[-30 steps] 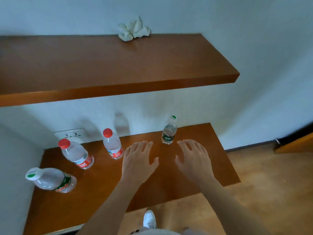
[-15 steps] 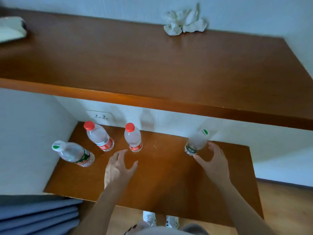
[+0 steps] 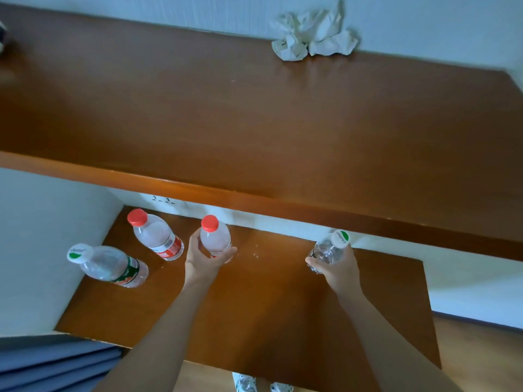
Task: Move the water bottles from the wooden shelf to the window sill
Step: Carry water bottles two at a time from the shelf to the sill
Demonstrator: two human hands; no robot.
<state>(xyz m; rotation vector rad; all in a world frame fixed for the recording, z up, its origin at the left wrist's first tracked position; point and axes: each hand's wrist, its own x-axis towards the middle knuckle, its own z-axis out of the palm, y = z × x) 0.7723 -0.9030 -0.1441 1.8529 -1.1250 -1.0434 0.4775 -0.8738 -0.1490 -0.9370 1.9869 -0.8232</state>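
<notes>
Four water bottles stand on the lower wooden shelf (image 3: 254,306), all near its back edge. The upper shelf (image 3: 254,123) juts out over them, and its front edge hangs just above the caps, so it crowds any straight lift. A crumpled white paper (image 3: 314,35) lies at the back of the upper shelf against the wall. A wall socket (image 3: 164,199) peeks out under the upper shelf, behind the bottles. The side wall (image 3: 42,236) closes off the left end of the lower shelf, folds of blue fabric (image 3: 56,363) hang below its left corner, and white shoes (image 3: 246,383) show on the wooden floor (image 3: 481,349) beneath.

The left hand (image 3: 205,258) grips the red-capped bottle (image 3: 216,240), fingers and thumb curled around its lower body. Just beside it to the left stands the second red-capped bottle (image 3: 158,236), untouched, and further left, near the side wall, the green-labelled bottle (image 3: 110,264). The right hand (image 3: 336,267) grips the clear bottle (image 3: 329,248), well apart on the right, directly under the upper shelf's edge. I cannot tell whether either held bottle's base is off the shelf.

Half a second ago the left hand was spread open, short of the red-capped bottle, and the right hand's straight fingers only reached beside the clear bottle. Now both have closed around their bottles. All four bottles remain in the same spots.
</notes>
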